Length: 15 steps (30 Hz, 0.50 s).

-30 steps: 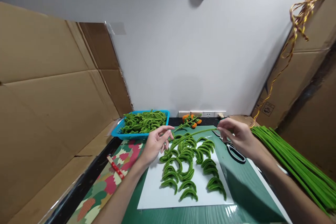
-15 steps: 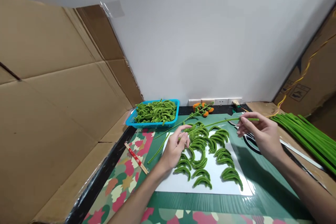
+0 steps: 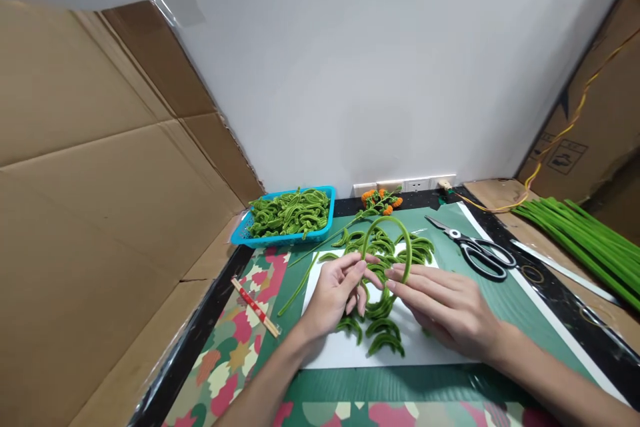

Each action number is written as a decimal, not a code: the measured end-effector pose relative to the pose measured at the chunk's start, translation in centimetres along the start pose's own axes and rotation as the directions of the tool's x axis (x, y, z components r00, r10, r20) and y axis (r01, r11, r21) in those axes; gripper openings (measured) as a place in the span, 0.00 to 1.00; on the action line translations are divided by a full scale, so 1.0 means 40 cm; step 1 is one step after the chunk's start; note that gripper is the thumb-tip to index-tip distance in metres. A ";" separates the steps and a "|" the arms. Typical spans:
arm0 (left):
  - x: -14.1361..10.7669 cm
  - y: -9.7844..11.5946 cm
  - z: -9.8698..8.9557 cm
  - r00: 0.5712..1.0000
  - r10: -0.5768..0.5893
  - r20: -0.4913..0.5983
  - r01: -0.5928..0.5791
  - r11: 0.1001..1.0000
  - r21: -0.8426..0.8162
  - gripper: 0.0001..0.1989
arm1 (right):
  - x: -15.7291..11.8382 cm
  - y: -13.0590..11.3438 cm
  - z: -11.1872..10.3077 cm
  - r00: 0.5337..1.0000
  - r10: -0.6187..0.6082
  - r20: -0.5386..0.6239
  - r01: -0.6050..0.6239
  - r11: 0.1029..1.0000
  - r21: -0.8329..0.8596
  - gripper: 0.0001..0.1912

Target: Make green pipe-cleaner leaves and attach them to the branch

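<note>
A green pipe cleaner (image 3: 387, 219) arches upward in a loop between my two hands. My left hand (image 3: 340, 290) pinches one end between thumb and fingers. On the other side, my right hand (image 3: 445, 303) has its fingers closed on the opposite end, its thumb hidden behind them. Beneath both hands lies a white sheet (image 3: 340, 355) bearing several curved green pipe-cleaner pieces (image 3: 386, 341), arranged in small groups. My right hand covers some of those pieces. A straight green stem (image 3: 299, 287) lies at the sheet's left edge.
A blue basket (image 3: 281, 240) of bent green pieces stands at the back left. An orange-flowered stem (image 3: 360, 216) lies behind the sheet. Scissors (image 3: 470, 243), a white strip (image 3: 565, 271) and a bundle of green pipe cleaners (image 3: 585, 240) are at right; wrapped chopsticks (image 3: 256, 307) at left.
The pipe cleaner, stretched nearly straight before, is now bent into an arch. My right hand has moved left and down toward my left hand, uncovering the scissors. The view has shifted slightly.
</note>
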<state>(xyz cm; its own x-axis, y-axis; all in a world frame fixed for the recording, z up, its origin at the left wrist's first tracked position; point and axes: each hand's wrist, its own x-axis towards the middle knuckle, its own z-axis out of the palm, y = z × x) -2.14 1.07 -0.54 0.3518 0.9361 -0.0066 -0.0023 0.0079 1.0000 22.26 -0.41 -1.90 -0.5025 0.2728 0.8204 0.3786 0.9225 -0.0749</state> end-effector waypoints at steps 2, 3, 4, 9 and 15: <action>-0.004 0.004 0.001 0.999 -0.024 0.028 0.023 1.000 0.018 0.25 | 0.000 -0.002 0.005 1.000 0.015 -0.025 -0.015 1.000 -0.008 0.21; -0.006 0.005 0.002 0.999 -0.033 0.036 0.032 0.999 0.024 0.26 | -0.001 -0.002 0.006 0.999 0.024 -0.034 -0.024 1.000 -0.014 0.19; -0.007 0.005 0.002 0.999 -0.035 0.033 0.034 0.999 0.029 0.26 | -0.003 -0.001 0.006 0.999 0.029 -0.039 -0.029 0.999 -0.023 0.18; -0.001 0.015 -0.020 0.981 0.109 -0.158 -0.088 0.987 0.132 0.24 | -0.017 0.037 -0.015 0.986 0.078 -0.147 -0.100 0.984 -0.149 0.16; 0.030 0.013 -0.084 0.885 0.298 -0.358 -0.144 0.906 0.398 0.21 | -0.045 0.145 -0.092 0.865 0.298 -0.404 -0.412 0.881 -0.232 0.12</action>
<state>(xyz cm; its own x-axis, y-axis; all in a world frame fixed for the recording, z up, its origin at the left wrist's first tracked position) -4.86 3.38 -0.04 -0.0247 0.9567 0.2900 0.3200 -0.2673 0.9089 28.19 3.44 -1.72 -0.0077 0.4000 0.9165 0.7206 0.6376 -0.2723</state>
